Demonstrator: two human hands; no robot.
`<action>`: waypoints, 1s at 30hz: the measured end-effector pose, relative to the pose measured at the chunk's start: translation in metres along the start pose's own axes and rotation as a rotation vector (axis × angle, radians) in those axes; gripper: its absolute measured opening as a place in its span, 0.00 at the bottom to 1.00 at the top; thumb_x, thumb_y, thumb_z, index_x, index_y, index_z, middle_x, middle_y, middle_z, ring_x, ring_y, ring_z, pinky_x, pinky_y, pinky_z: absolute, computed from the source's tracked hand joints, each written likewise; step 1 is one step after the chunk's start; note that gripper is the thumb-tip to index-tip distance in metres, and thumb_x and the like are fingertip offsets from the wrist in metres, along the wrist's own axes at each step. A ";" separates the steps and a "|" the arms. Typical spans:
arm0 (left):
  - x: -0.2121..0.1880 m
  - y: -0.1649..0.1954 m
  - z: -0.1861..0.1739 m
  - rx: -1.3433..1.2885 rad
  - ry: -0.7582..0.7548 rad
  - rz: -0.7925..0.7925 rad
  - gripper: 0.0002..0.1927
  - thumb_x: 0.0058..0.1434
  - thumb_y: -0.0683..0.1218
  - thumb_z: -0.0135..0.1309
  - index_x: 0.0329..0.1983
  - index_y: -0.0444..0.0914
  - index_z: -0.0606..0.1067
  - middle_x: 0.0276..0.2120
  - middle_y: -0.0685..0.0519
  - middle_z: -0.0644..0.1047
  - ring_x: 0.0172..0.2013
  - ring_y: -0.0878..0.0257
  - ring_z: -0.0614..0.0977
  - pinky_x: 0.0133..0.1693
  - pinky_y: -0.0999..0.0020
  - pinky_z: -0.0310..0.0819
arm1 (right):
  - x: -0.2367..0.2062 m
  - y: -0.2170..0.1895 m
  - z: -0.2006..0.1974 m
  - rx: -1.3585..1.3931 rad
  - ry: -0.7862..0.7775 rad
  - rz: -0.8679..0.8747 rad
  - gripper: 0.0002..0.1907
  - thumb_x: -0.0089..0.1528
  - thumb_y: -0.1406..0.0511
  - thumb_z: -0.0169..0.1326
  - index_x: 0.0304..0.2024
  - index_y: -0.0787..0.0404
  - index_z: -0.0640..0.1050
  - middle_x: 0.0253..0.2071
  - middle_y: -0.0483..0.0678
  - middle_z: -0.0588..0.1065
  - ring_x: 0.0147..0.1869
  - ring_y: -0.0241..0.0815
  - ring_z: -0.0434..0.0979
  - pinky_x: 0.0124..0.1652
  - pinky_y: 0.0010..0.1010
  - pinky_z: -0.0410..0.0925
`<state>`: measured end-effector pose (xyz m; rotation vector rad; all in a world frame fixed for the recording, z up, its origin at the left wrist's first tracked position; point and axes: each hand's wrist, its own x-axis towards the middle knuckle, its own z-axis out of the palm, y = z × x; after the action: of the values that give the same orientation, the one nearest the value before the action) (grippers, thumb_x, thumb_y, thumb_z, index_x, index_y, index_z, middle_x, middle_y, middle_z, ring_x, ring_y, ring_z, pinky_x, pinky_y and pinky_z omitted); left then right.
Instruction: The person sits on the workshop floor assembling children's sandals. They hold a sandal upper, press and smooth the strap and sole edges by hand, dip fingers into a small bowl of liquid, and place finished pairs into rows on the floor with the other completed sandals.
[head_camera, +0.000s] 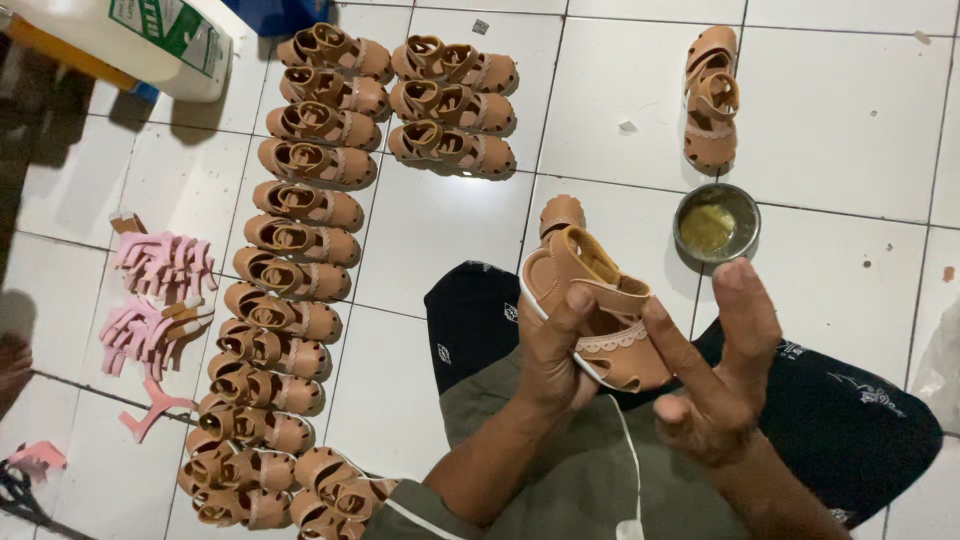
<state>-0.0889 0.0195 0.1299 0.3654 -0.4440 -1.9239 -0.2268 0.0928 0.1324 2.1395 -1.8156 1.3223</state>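
The left hand (556, 360) grasps a tan sandal (590, 300) over the lap while the right hand (715, 375) beside it has its fingers released, and judging by the many sandals in rows (290, 280) on the floor, most seem already done, with the glue bowl (716, 224) near

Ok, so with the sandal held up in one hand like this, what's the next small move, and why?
Probably bring the right hand back onto the tan sandal. The left hand alone grips it, thumb on the strap, while the right hand's fingers are spread open beside the toe end, one fingertip just touching. The small metal bowl of yellowish paste sits just beyond.
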 end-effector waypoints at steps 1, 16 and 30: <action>-0.002 0.002 0.003 0.023 0.002 0.006 0.31 0.68 0.49 0.63 0.65 0.30 0.62 0.50 0.42 0.74 0.49 0.56 0.82 0.51 0.60 0.83 | 0.000 0.003 -0.004 -0.114 -0.009 -0.065 0.39 0.73 0.39 0.27 0.61 0.54 0.80 0.77 0.55 0.54 0.82 0.56 0.50 0.78 0.52 0.54; -0.006 0.013 0.003 0.032 0.083 -0.117 0.27 0.66 0.46 0.60 0.63 0.33 0.63 0.50 0.46 0.74 0.49 0.60 0.82 0.51 0.62 0.82 | 0.017 0.049 -0.051 -0.598 -0.156 -0.605 0.39 0.74 0.33 0.32 0.63 0.46 0.81 0.75 0.50 0.60 0.78 0.56 0.53 0.71 0.54 0.53; -0.002 0.001 -0.019 -0.124 0.082 -0.299 0.28 0.69 0.49 0.60 0.64 0.32 0.64 0.51 0.44 0.75 0.50 0.58 0.82 0.53 0.61 0.81 | 0.001 0.045 -0.017 -0.143 -0.107 -0.267 0.39 0.72 0.39 0.28 0.58 0.53 0.81 0.77 0.58 0.52 0.82 0.55 0.47 0.75 0.54 0.52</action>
<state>-0.0791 0.0184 0.1139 0.4473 -0.2233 -2.2047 -0.2736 0.0868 0.1227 2.3128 -1.5346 1.0073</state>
